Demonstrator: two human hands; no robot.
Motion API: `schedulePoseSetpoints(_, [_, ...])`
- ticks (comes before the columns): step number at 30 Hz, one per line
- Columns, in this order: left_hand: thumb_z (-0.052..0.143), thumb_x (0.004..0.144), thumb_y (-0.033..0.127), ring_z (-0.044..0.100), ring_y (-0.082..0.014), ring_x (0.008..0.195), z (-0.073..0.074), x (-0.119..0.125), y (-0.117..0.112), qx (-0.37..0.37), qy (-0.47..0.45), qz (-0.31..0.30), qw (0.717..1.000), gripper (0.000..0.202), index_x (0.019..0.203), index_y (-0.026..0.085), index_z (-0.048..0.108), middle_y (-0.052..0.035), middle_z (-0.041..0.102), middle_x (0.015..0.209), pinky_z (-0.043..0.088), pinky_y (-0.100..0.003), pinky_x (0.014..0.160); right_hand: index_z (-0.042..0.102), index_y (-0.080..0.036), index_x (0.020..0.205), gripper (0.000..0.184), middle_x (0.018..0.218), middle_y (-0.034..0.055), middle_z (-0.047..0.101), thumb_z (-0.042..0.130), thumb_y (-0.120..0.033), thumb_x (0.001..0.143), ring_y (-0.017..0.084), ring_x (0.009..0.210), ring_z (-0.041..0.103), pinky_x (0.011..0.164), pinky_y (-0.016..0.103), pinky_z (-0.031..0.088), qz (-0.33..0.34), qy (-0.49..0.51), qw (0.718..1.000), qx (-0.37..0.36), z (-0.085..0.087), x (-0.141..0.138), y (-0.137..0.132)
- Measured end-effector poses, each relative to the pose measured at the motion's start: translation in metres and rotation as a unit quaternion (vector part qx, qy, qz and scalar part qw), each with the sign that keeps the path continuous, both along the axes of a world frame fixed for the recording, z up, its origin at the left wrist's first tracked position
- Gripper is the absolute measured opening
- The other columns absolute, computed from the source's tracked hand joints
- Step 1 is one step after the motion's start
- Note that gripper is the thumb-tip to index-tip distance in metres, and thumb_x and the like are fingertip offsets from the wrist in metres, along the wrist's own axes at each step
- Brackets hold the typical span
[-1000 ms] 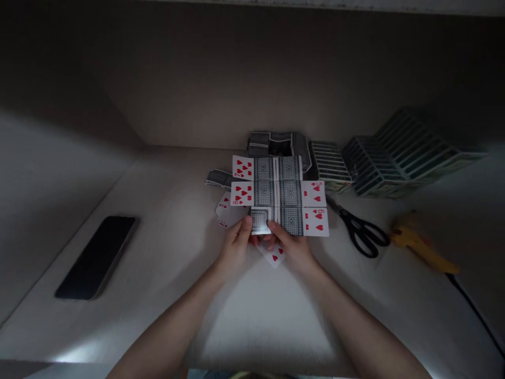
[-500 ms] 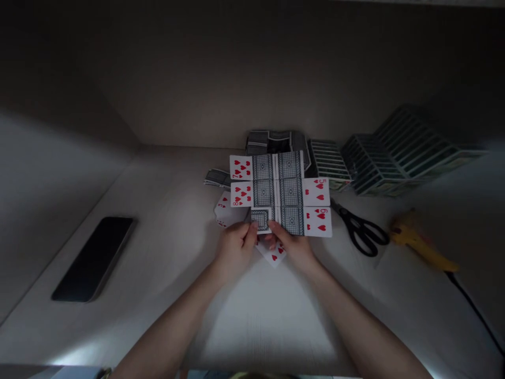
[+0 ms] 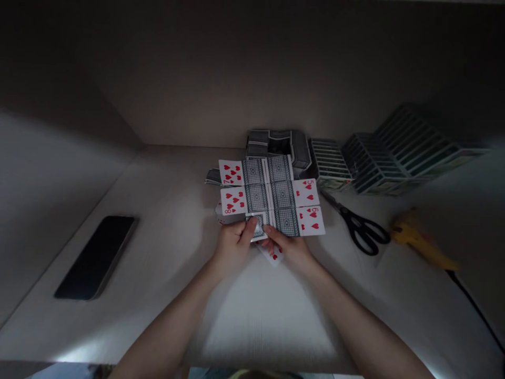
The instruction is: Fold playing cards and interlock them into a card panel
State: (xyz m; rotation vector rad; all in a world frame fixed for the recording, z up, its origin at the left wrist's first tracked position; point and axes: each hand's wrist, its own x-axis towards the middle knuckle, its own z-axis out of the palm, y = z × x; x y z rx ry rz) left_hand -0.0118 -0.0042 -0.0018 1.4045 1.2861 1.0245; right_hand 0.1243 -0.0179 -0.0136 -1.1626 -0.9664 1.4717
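Note:
Between my two hands I hold a joined panel of playing cards, patterned backs in the middle and red heart faces sticking out on both sides. My left hand pinches the lower left corner, its thumb on a white-edged folded card. At the bottom edge, my right hand grips with the thumb on top and fingers underneath. Loose heart cards lie on the table below, mostly hidden by the panel and my hands. A flat stack of cards shows behind the panel's left side.
Behind stands a box-like piece built of cards, with striped card structures further right. Black-handled scissors and a yellow glue gun with a cord lie on the right. A black phone rests on the left.
The card panel has shifted a little left and tilted, its right side now slightly higher. My left thumb has moved up onto the folded card at the corner.

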Motion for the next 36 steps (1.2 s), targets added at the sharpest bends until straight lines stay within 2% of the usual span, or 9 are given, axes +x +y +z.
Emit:
schedulePoseSetpoints(3, [0.051, 0.073, 0.05, 0.037, -0.0081, 0.039, -0.002, -0.003, 0.005, -0.064, -0.072, -0.015, 0.995, 0.047, 0.041, 0.015, 0.047, 0.0016, 0.042, 0.039, 0.027, -0.024, 0.041, 0.058, -0.015, 0.055, 0.025, 0.047, -0.0018, 0.057, 0.065, -0.036, 0.067, 0.006, 0.033, 0.044, 0.036, 0.021, 0.036, 0.001, 0.053, 0.998, -0.033, 0.0, 0.0, 0.0])
schedulePoseSetpoints(7, [0.058, 0.068, 0.049, 0.046, -0.0105, 0.045, -0.003, -0.006, 0.007, -0.15, -0.183, -0.04, 0.971, 0.039, 0.054, 0.012, 0.055, -0.0008, 0.052, 0.048, 0.034, -0.023, 0.044, 0.058, -0.015, 0.057, 0.023, 0.045, -0.0026, 0.056, 0.067, -0.035, 0.065, 0.006, 0.032, 0.042, 0.034, 0.02, 0.032, 0.059, 0.099, 0.991, -0.066, -0.001, 0.002, -0.001])
schedulePoseSetpoints(12, [0.056, 0.07, 0.048, 0.047, -0.0109, 0.043, -0.002, -0.004, 0.002, -0.168, -0.232, -0.055, 0.957, 0.038, 0.056, 0.013, 0.056, -0.0015, 0.053, 0.048, 0.036, -0.024, 0.044, 0.058, -0.016, 0.055, 0.024, 0.044, -0.0026, 0.055, 0.067, -0.036, 0.064, 0.006, 0.032, 0.043, 0.035, 0.021, 0.031, 0.087, 0.092, 0.988, -0.085, 0.002, 0.006, -0.001])
schedulePoseSetpoints(14, [0.054, 0.072, 0.049, 0.046, -0.0111, 0.043, -0.004, -0.004, 0.001, -0.161, -0.222, -0.057, 0.96, 0.038, 0.057, 0.014, 0.056, -0.0013, 0.052, 0.047, 0.035, -0.024, 0.044, 0.058, -0.016, 0.054, 0.025, 0.042, -0.0032, 0.054, 0.067, -0.037, 0.063, 0.006, 0.032, 0.043, 0.035, 0.021, 0.032, 0.089, 0.079, 0.989, -0.084, 0.003, 0.007, 0.0])
schedulePoseSetpoints(20, [0.053, 0.073, 0.048, 0.041, -0.0093, 0.043, -0.013, -0.007, 0.004, -0.091, -0.094, -0.025, 0.991, 0.041, 0.048, 0.016, 0.052, 0.0012, 0.047, 0.045, 0.029, -0.023, 0.042, 0.057, -0.016, 0.053, 0.026, 0.044, -0.0029, 0.055, 0.067, -0.036, 0.064, 0.006, 0.031, 0.041, 0.034, 0.021, 0.029, 0.056, 0.03, 0.996, -0.059, 0.0, 0.008, 0.003])
schedulePoseSetpoints(23, [0.05, 0.073, 0.051, 0.04, -0.0095, 0.043, -0.013, -0.007, 0.005, -0.063, -0.087, -0.028, 0.994, 0.043, 0.048, 0.016, 0.052, 0.0011, 0.045, 0.044, 0.029, -0.024, 0.043, 0.056, -0.015, 0.053, 0.025, 0.046, -0.0024, 0.056, 0.066, -0.035, 0.066, 0.006, 0.032, 0.041, 0.034, 0.022, 0.028, 0.058, 0.023, 0.997, -0.043, -0.002, 0.009, 0.004])
schedulePoseSetpoints(26, [0.045, 0.074, 0.056, 0.039, -0.0091, 0.04, -0.01, -0.007, 0.004, -0.06, -0.089, -0.032, 0.994, 0.049, 0.046, 0.017, 0.048, 0.001, 0.043, 0.042, 0.029, -0.024, 0.041, 0.057, -0.015, 0.053, 0.026, 0.046, -0.0023, 0.056, 0.063, -0.035, 0.069, 0.005, 0.032, 0.041, 0.036, 0.022, 0.028, 0.076, 0.029, 0.996, -0.04, -0.003, 0.011, 0.003])
schedulePoseSetpoints(30, [0.041, 0.076, 0.056, 0.038, -0.0081, 0.036, -0.004, -0.007, 0.003, -0.065, -0.037, -0.034, 0.997, 0.052, 0.041, 0.017, 0.045, 0.0011, 0.042, 0.037, 0.027, -0.023, 0.039, 0.056, -0.015, 0.052, 0.028, 0.045, -0.0022, 0.055, 0.062, -0.035, 0.071, 0.005, 0.033, 0.042, 0.038, 0.022, 0.029, 0.09, 0.031, 0.995, -0.043, -0.004, 0.011, 0.002])
schedulePoseSetpoints(36, [0.046, 0.077, 0.048, 0.036, -0.0068, 0.034, 0.0, -0.003, 0.008, -0.095, -0.041, -0.021, 0.994, 0.046, 0.044, 0.016, 0.044, 0.0032, 0.041, 0.036, 0.026, -0.022, 0.038, 0.055, -0.016, 0.054, 0.026, 0.046, -0.0039, 0.054, 0.064, -0.036, 0.068, 0.005, 0.033, 0.04, 0.037, 0.022, 0.03, 0.046, 0.035, 0.997, -0.043, -0.008, 0.009, 0.003])
